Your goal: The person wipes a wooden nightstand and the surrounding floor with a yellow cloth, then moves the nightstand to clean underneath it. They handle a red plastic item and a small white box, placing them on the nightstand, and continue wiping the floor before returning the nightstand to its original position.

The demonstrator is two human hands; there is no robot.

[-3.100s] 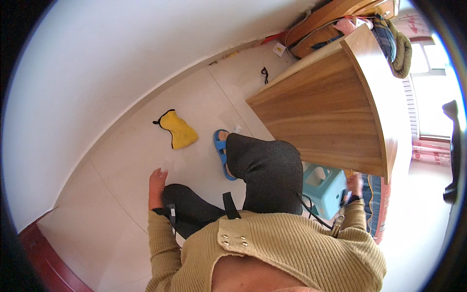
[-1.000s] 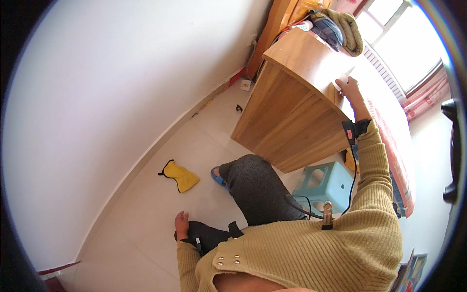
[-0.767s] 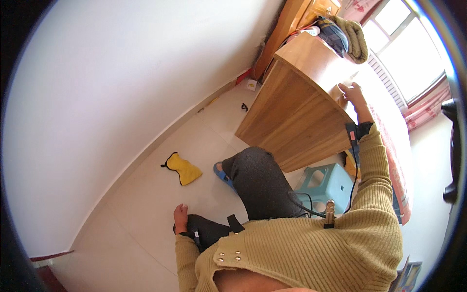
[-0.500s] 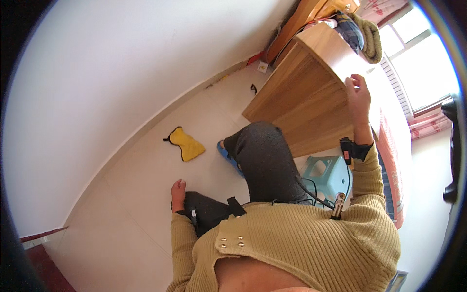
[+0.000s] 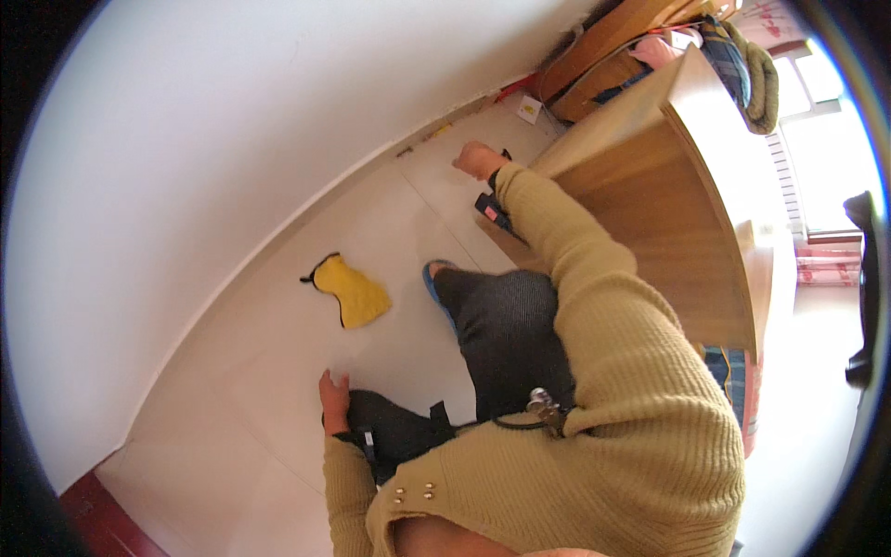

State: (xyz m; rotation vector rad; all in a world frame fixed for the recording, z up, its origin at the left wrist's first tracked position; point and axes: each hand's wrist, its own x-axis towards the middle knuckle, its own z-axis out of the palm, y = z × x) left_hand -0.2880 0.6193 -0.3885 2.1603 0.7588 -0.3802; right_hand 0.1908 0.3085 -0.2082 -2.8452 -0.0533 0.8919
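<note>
My left hand (image 5: 336, 404) hangs low beside my left thigh, thumb and fingers apart, with nothing in it. My right hand (image 5: 479, 161) reaches far forward over the floor, past the end of the wooden desk (image 5: 687, 213). Its fingers look curled in; whether anything is inside them is hidden. A small black thing (image 5: 507, 154) shows on the floor right beside that wrist. Between my two hands, nearer the wall, a yellow cloth piece with black edging (image 5: 355, 292) lies flat on the tiles, touched by neither hand.
The white wall (image 5: 204, 148) curves along the left. A small white card-like square (image 5: 529, 110) lies near the far corner. On the desk's far end sits a folded olive blanket (image 5: 759, 88). My foot in a blue slipper (image 5: 436, 283) stands by the desk.
My right arm has swung from above the desk, down and left across to the floor side. My left hand stays low, its fingers now more spread. The view has shifted, and the stool is hidden.
</note>
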